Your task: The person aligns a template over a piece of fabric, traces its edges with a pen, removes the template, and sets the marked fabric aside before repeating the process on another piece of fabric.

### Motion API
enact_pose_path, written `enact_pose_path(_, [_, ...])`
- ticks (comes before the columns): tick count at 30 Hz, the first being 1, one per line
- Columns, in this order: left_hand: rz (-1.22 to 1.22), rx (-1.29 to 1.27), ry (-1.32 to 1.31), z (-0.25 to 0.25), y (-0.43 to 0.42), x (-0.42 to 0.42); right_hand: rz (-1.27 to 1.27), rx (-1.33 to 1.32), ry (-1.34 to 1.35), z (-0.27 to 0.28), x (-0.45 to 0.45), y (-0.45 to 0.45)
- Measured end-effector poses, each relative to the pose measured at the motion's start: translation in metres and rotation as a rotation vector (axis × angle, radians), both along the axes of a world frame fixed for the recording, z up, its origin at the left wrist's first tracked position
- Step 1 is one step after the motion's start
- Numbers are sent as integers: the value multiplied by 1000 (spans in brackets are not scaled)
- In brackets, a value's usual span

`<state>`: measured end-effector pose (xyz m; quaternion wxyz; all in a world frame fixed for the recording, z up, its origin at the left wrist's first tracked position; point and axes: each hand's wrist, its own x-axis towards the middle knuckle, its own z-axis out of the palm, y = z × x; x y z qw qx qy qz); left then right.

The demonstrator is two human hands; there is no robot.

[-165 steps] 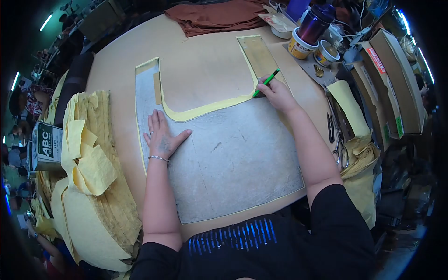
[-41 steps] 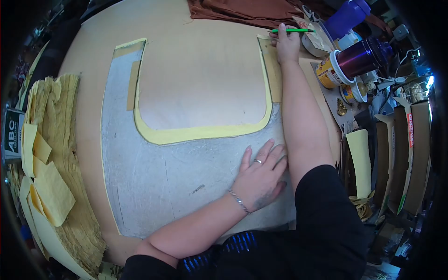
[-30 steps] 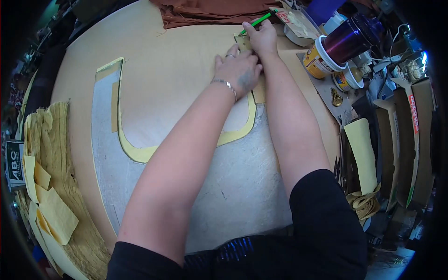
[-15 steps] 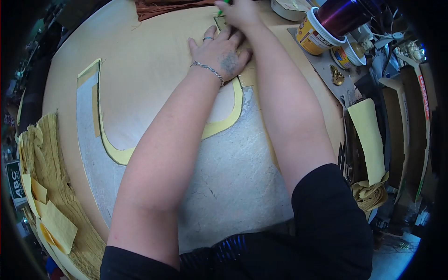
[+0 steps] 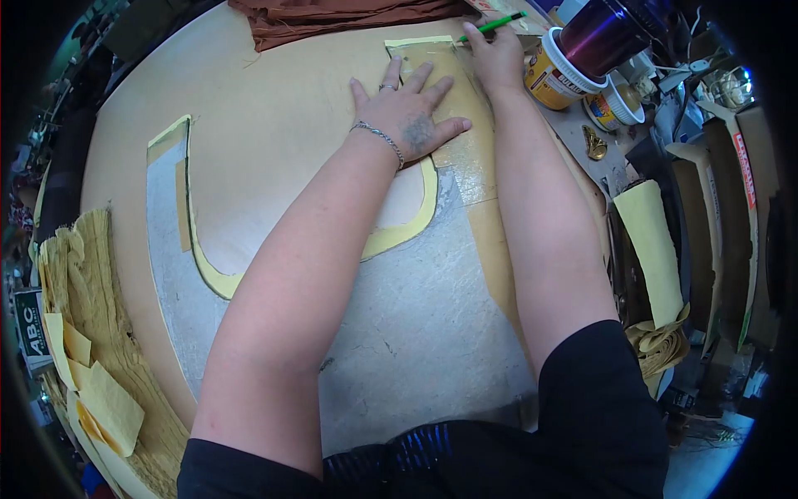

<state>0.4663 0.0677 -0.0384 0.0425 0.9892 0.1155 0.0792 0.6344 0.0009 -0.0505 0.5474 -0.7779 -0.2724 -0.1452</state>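
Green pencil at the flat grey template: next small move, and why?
Probably draw the green pencil down the outer right edge of the flat grey template: the right hand has its tip at the top corner, and the spread left hand lies across the same tan strip.

Cool light, fisheye curve
Faint sheen shows on the tan strip just below the left fingers; white glare sits far right of them, near dark corners

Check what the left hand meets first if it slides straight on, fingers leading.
The left hand would likely meet the yellow strip beyond its fingertips first, then the brown cloth; depth is unclear.
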Motion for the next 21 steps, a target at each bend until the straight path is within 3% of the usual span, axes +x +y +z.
enact_pose_path(6, [3,-48,90,6,0,1,-46,-28,80,-2,-5,-8])
enact_pose_path(12, [16,-52,112,10,-1,-1,-7,-67,47,3,-17,-12])
enact_pose_path(15, [17,-52,120,10,-2,0,-18,-215,-67,10,-37,-44])
enact_pose_path(18, [33,-52,118,12,-2,1,140,-134,101,2,-59,-84])
enact_pose_path(21, [35,-46,129,11,-5,0,151,-110,101,3,-59,-86])
